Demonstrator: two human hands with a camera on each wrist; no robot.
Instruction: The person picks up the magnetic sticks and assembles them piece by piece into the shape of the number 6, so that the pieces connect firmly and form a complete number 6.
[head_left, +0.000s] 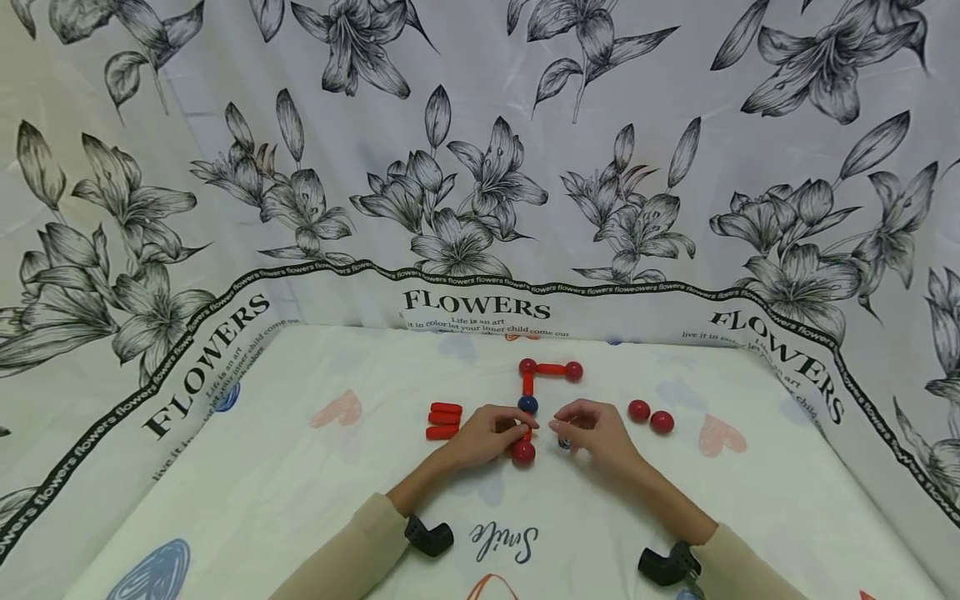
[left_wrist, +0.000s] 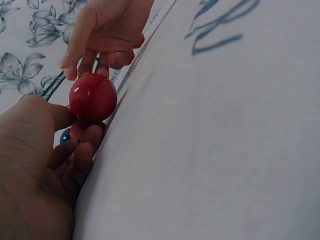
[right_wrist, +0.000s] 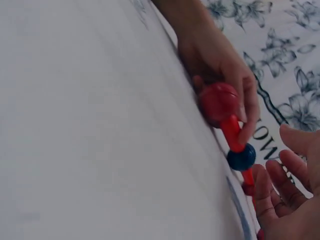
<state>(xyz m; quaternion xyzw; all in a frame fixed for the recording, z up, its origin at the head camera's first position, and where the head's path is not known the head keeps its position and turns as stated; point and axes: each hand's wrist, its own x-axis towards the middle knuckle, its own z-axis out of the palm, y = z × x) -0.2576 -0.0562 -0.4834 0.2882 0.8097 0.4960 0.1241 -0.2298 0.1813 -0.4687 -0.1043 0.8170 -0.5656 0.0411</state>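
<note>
Shiny red ball-and-stick chain [head_left: 528, 383] lies on both sides of its round dark blue ball [head_left: 528, 404]. On the blue ball's near side, the left hand [head_left: 483, 435] pinches a short red stick [right_wrist: 232, 133]. Right of the blue ball, the right hand [head_left: 597, 433] is half open and looks empty. If the left hand tugs or slips, a stick might pop out. That hand hides part of the stick; a dark patch [head_left: 564, 442] under the right hand is hard to make out.
</note>
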